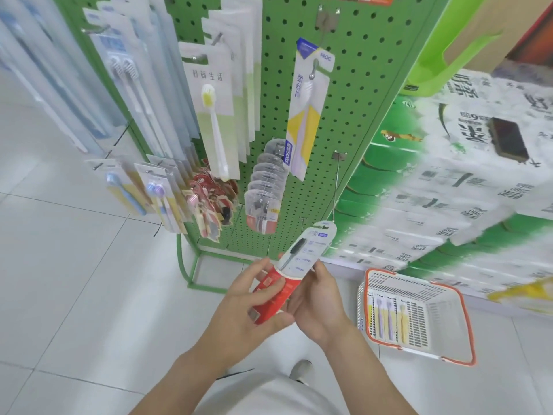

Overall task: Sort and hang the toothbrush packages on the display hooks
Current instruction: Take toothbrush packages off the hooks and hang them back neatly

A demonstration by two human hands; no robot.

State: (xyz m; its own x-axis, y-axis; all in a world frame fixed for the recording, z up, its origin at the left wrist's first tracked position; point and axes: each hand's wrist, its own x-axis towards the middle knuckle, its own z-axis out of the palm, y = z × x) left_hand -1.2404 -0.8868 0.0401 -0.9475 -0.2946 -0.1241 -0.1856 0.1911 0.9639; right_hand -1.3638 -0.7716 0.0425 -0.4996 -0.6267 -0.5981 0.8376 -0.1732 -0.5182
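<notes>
1. The person is holding one long red-and-white carded toothbrush package with a dark brush under clear plastic (294, 265) in both hands, low in front of the green perforated metal display rack (365, 85).
2. The left hand (254, 301) is curling round the red lower end of the package, thumb under and fingers over the front, so it is carrying the weight.
3. The right hand (317, 301) is gripping the package's right edge just above the left hand's hold, fingers wrapped behind it, seemingly steadying and aiming it.
4. The package is slanting up and away from the grip, its rounded top pointing towards the long bare wire hook (336, 187) that is jutting from the rack directly beyond that top end; I judge the tilt is meant to bring the hanging hole to the hook's tip.
5. The hole is not yet on any hook that I can see, so the hanging step looks unfinished.
6. Up and to the left of the grip, a row of matching clear-and-red packages (263, 202) is hanging, which may be the group this one belongs with.
7. To the right of the grip, a white slatted plastic basket with an orange rim (466, 324) is sitting on the floor, with a few purple and yellow toothbrush packs (389, 313) lying in it, probably awaiting sorting.
</notes>
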